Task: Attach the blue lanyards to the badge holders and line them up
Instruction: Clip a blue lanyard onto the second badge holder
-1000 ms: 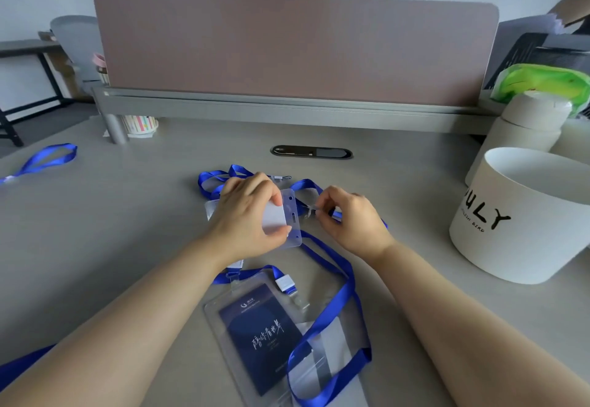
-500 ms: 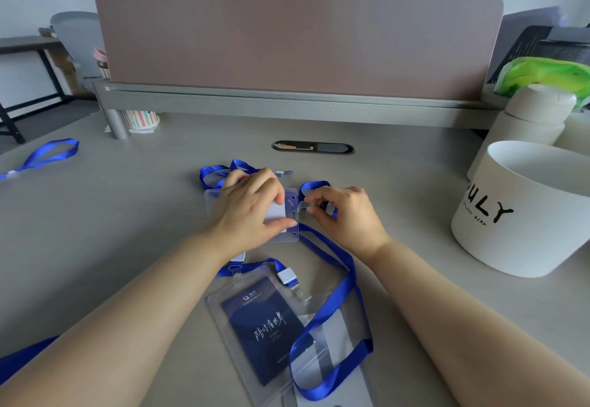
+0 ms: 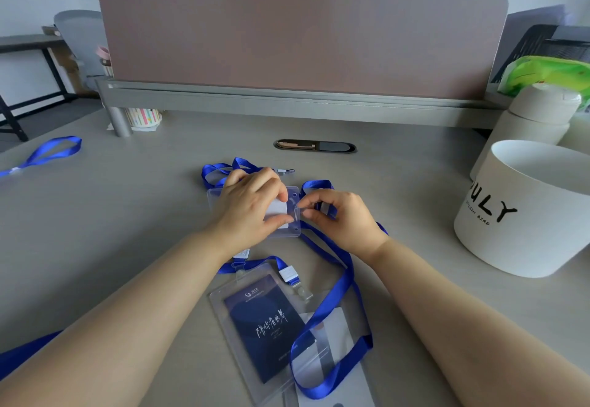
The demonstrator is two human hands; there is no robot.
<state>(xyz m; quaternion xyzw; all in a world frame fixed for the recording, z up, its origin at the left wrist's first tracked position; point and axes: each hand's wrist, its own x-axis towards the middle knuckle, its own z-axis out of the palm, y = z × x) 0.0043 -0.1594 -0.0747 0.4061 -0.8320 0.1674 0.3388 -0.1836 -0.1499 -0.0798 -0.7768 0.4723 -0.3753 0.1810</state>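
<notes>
The bench (image 3: 127, 215) carries a white tub (image 3: 523, 215). Left of the tub and nearer the person lies a badge holder with a dark blue card (image 3: 265, 320), its long axis running away from the person, clip end farthest. A blue lanyard (image 3: 343, 282) loops across it and leads up to the right hand (image 3: 344, 218). Further left of the tub, the left hand (image 3: 252, 208) grips a clear badge holder (image 3: 295, 197) (lying sideways, long axis left to right) with its punched end pointing at the tub. Between that end and the tub, the right hand's fingers (image 3: 314, 197) pinch the lanyard's small end piece at the punched edge.
</notes>
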